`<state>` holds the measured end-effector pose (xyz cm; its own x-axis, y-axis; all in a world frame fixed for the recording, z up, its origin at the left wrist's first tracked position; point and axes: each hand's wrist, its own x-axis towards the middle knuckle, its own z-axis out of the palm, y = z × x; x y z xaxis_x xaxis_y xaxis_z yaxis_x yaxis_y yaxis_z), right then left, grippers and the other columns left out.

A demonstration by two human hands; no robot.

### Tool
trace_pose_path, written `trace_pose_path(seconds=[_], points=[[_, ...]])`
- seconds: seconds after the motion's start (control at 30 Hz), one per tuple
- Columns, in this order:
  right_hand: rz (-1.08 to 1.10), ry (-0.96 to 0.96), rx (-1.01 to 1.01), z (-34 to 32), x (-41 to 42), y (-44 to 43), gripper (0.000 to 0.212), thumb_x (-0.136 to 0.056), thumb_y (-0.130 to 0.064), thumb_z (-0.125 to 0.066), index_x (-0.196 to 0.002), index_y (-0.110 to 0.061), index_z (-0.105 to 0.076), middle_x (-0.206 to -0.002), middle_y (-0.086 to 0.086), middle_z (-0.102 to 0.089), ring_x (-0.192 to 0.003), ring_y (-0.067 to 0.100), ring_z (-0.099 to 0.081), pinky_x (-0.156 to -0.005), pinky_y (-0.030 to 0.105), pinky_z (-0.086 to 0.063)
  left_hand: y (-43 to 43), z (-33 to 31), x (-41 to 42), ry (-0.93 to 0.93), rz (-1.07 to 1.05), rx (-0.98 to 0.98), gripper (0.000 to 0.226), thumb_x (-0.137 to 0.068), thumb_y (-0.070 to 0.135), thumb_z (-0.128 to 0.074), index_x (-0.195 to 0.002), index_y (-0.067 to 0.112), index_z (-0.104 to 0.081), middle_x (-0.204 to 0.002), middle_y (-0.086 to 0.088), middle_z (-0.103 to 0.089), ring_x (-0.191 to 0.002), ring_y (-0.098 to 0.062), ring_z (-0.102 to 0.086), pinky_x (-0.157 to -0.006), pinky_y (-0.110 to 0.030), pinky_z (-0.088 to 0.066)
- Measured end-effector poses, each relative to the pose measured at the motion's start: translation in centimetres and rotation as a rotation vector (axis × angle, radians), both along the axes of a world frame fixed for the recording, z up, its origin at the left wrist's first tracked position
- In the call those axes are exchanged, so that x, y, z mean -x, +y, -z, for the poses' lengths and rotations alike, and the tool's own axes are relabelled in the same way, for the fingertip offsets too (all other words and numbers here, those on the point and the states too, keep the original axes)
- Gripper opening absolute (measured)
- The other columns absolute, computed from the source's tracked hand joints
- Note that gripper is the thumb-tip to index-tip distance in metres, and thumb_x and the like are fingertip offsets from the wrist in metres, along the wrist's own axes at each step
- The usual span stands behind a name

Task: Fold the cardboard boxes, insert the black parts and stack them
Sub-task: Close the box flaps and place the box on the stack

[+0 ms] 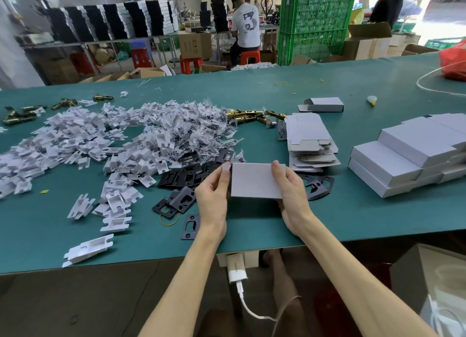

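Note:
Both hands hold a small grey-white cardboard box point(254, 181) above the green table point(252, 225), near its front edge. My left hand point(214, 193) pinches the box's left end flap between thumb and fingers. My right hand point(292, 185) grips the right end, thumb on top. Black metal plates point(181, 177) lie loose just left of the box, one more point(191, 227) lies nearer the edge, and another point(316, 188) to the right. A pile of flat unfolded boxes point(310, 145) sits behind the hands. Finished closed boxes point(413, 157) are stacked at the right.
A wide heap of white paper inserts point(83, 140) and small plastic bags point(201, 127) covers the left half of the table. Brass latches point(252, 116) lie behind it. One folded box point(324, 104) lies farther back. A red bag point(454, 61) sits at the far right.

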<state>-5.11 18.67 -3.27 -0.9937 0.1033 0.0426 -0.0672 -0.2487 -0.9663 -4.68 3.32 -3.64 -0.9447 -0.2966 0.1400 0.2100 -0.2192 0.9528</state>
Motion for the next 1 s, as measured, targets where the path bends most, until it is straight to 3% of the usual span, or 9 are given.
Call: trace_pose_path(seconds=[0.1, 0.27, 0.33, 0.53, 0.7, 0.77, 0.9, 0.93, 1.0], points=[[-0.013, 0.003, -0.011, -0.04, -0.01, -0.03, 0.041, -0.09, -0.056, -0.061, -0.094, -0.015, -0.059, -0.087, -0.002, -0.061, -0.079, 0.009, -0.058, -0.072, 0.028, -0.046, -0.13, 0.13, 0.11, -0.006, -0.006, -0.02, 0.017, -0.102, 0.028, -0.065, -0.104, 0.03, -0.081, -0.106, 0.001, -0.08, -0.093, -0.008, -0.073, -0.076, -0.023, -0.057], [-0.052, 0.018, -0.075, -0.1, -0.1, -0.26, 0.044, -0.089, -0.057, -0.061, -0.095, -0.014, -0.055, -0.092, 0.001, -0.058, -0.085, 0.012, -0.055, -0.079, 0.035, -0.045, -0.13, 0.45, 0.27, -0.054, 0.013, -0.042, 0.022, -0.105, 0.025, -0.06, -0.104, 0.028, -0.081, -0.108, -0.002, -0.08, -0.095, -0.014, -0.07, -0.088, -0.041, -0.058], [-0.059, 0.015, -0.084, -0.1, -0.09, -0.3, 0.048, -0.086, -0.06, -0.06, -0.097, -0.014, -0.055, -0.094, 0.001, -0.058, -0.086, 0.012, -0.055, -0.081, 0.035, -0.046, -0.19, 0.49, 0.38, -0.069, 0.014, -0.036, 0.023, -0.106, 0.023, -0.058, -0.111, 0.025, -0.08, -0.111, -0.003, -0.079, -0.097, -0.014, -0.069, -0.09, -0.041, -0.057], [-0.063, -0.028, -0.098, -0.13, 0.02, -0.26, 0.046, -0.096, -0.052, -0.057, -0.112, -0.009, -0.053, -0.106, 0.007, -0.063, -0.093, 0.013, -0.06, -0.088, 0.038, -0.051, 0.08, 0.24, 0.15, -0.068, 0.166, 0.07, 0.042, -0.111, 0.022, -0.049, -0.152, 0.016, -0.052, -0.144, 0.003, -0.063, -0.13, -0.017, -0.061, -0.112, -0.039, -0.048], [-0.069, -0.025, -0.148, -0.03, 0.12, -0.12, 0.039, -0.098, -0.035, -0.064, -0.125, -0.013, -0.048, -0.127, 0.01, -0.062, -0.119, 0.022, -0.061, -0.105, 0.041, -0.05, 0.28, 0.08, 0.08, -0.053, 0.276, 0.164, 0.06, -0.108, 0.003, -0.047, -0.163, 0.019, -0.028, -0.158, 0.003, -0.047, -0.141, -0.014, -0.05, -0.122, -0.041, -0.038], [-0.077, -0.02, -0.209, 0.03, 0.13, -0.03, 0.054, -0.094, -0.032, -0.07, -0.136, -0.014, -0.041, -0.128, 0.004, -0.06, -0.121, 0.018, -0.06, -0.101, 0.03, -0.051, 0.29, 0.09, 0.12, -0.045, 0.273, 0.173, 0.062, -0.108, 0.001, -0.048, -0.164, 0.019, -0.028, -0.159, 0.002, -0.047, -0.143, -0.015, -0.048, -0.122, -0.041, -0.037], [-0.096, 0.066, -0.393, 0.13, -0.06, -0.33, 0.108, -0.082, -0.028, -0.084, -0.159, -0.021, -0.008, -0.126, -0.03, -0.039, -0.112, -0.029, -0.043, -0.089, -0.002, -0.037, 0.2, 0.18, 0.34, -0.03, 0.195, 0.131, 0.058, -0.105, -0.002, -0.051, -0.159, 0.015, -0.038, -0.155, 0.001, -0.051, -0.139, -0.01, -0.052, -0.119, -0.035, -0.041], [-0.087, 0.089, -0.435, 0.11, -0.11, -0.51, 0.116, -0.078, -0.028, -0.087, -0.16, -0.02, -0.005, -0.128, -0.029, -0.037, -0.112, -0.031, -0.04, -0.09, -0.004, -0.033, 0.1, 0.21, 0.4, -0.024, 0.163, 0.106, 0.055, -0.105, -0.003, -0.052, -0.156, 0.013, -0.042, -0.152, -0.001, -0.055, -0.135, -0.009, -0.055, -0.117, -0.032, -0.044], [-0.062, 0.104, -0.512, -0.11, -0.21, -0.9, 0.124, -0.07, -0.03, -0.093, -0.16, -0.019, -0.009, -0.135, -0.01, -0.039, -0.125, -0.006, -0.043, -0.104, 0.009, -0.033, -0.07, 0.26, 0.51, -0.013, 0.105, 0.037, 0.048, -0.104, -0.003, -0.053, -0.151, 0.01, -0.051, -0.144, -0.003, -0.063, -0.131, -0.012, -0.06, -0.112, -0.032, -0.049]])
